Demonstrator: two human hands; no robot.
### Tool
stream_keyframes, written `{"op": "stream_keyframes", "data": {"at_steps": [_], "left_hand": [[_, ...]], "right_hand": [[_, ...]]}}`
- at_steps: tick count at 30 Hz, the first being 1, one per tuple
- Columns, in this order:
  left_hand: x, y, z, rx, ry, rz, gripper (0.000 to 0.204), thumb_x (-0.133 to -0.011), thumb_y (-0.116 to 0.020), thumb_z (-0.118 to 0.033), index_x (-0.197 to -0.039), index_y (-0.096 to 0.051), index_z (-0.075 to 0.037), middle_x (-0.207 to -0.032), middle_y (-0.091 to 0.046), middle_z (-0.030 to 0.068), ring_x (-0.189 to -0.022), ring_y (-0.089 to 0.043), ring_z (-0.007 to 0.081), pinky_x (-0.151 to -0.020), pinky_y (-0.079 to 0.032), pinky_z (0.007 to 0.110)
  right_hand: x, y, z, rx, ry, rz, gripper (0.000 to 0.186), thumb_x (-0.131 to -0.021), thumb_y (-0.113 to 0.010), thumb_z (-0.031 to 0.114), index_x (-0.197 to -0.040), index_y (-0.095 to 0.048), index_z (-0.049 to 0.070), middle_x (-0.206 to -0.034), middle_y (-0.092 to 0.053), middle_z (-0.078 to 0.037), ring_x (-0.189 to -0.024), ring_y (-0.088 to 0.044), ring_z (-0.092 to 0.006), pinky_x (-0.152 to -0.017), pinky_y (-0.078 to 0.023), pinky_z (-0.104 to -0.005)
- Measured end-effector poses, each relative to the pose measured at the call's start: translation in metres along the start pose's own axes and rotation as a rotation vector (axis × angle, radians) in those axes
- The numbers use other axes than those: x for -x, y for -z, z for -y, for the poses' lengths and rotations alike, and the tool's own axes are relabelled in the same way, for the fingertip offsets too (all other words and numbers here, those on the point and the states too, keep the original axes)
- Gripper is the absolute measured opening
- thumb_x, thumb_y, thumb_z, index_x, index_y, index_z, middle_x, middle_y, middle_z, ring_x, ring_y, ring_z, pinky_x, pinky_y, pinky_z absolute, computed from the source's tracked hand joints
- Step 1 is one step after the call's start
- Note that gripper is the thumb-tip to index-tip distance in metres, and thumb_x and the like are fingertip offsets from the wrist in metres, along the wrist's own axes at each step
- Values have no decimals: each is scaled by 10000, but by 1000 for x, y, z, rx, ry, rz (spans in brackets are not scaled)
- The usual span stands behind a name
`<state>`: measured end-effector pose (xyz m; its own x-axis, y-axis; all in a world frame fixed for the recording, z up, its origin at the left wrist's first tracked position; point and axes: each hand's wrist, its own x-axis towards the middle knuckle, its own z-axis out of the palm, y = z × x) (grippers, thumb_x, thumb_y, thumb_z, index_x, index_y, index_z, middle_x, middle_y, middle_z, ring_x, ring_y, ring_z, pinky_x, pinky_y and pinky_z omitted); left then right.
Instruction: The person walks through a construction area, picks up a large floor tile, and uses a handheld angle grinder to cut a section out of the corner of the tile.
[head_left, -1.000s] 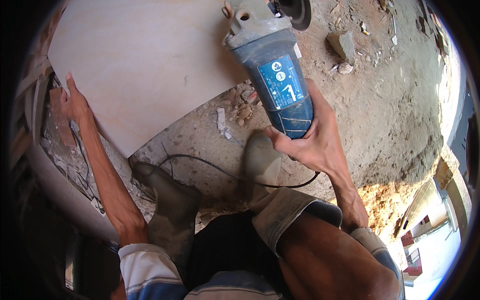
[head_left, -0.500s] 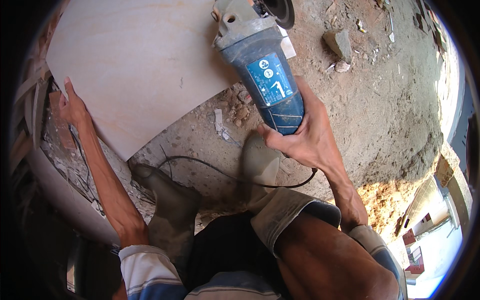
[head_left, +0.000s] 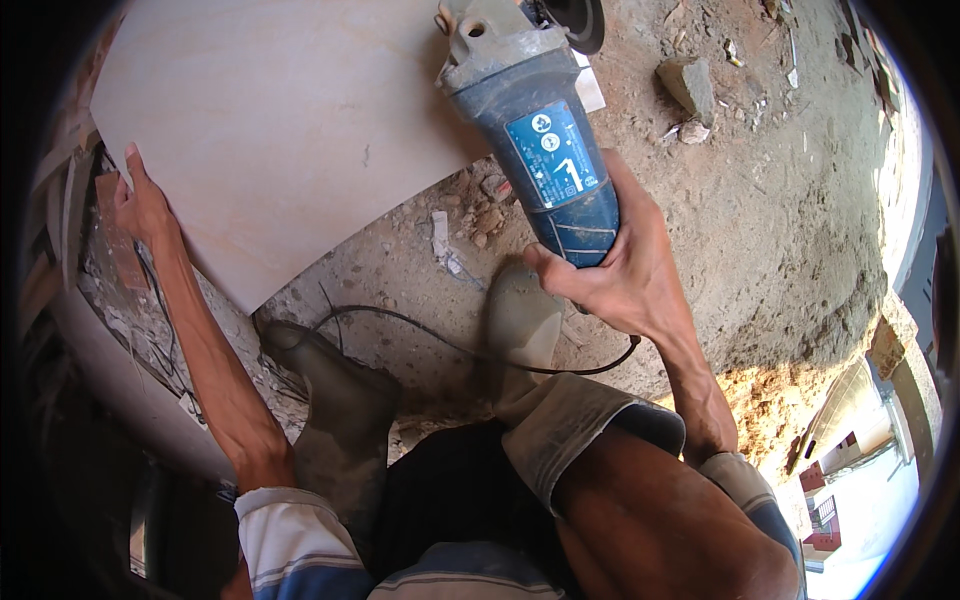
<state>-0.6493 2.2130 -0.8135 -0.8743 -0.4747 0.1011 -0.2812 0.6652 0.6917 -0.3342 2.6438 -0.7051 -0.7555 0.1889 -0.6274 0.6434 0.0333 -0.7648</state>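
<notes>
My left hand [head_left: 145, 205] grips the left edge of a large cream tile [head_left: 270, 120], which lies at the upper left. My right hand [head_left: 625, 265] is closed round the body of a blue angle grinder [head_left: 555, 170] with a grey metal head. Its dark disc [head_left: 585, 25] is at the top edge, partly cut off, and the head overhangs the tile's right part; whether they touch I cannot tell. A black cord [head_left: 450, 340] loops from below my right hand over my boots.
My rubber boots [head_left: 345, 400] stand on dusty rough ground [head_left: 780, 220] with rubble, scraps and a stone [head_left: 685, 85]. Wooden pieces [head_left: 65, 180] line the left side. A sunlit broken edge [head_left: 820, 390] lies at the right, with buildings beyond at the lower right.
My right hand and the grinder shifted a little left, then slightly back right; they now sit slightly left of where they began. My left hand stays on the tile, nearly still.
</notes>
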Motion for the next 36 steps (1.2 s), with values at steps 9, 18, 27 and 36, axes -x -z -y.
{"op": "stream_keyframes", "data": {"at_steps": [9,18,27,36], "left_hand": [[-7,-2,6,-7,-1,-6,1000,-848,-890,-543,-1389,-529,217,-1169,-747,297,-997,-761,302,-870,-624,363],[-12,-2,10,-24,-21,-18,1008,-838,-898,-550,-1379,-535,219,-1163,-747,296,-984,-762,302,-869,-626,365],[-10,-3,10,9,-16,1,1041,-832,-899,-564,-1384,-521,233,-1165,-745,305,-998,-763,309,-872,-630,367],[-8,-3,7,-25,-10,-19,1023,-833,-897,-560,-1375,-539,230,-1162,-748,305,-1001,-763,309,-863,-628,370]], "right_hand": [[0,-1,1,-6,-25,-1,849,-702,-895,218,-1442,-558,-26,-1162,-696,-128,-1039,-700,-225,-927,-586,-375],[2,2,-1,38,-17,2,825,-705,-889,229,-1423,-568,-22,-1154,-698,-121,-1032,-689,-217,-938,-568,-368],[2,2,-2,44,34,-11,789,-709,-876,224,-1392,-574,-32,-1107,-721,-143,-1009,-715,-237,-913,-582,-383],[7,3,-4,23,1,-4,788,-708,-879,222,-1398,-587,-23,-1131,-699,-111,-1029,-686,-211,-942,-562,-370]]}}
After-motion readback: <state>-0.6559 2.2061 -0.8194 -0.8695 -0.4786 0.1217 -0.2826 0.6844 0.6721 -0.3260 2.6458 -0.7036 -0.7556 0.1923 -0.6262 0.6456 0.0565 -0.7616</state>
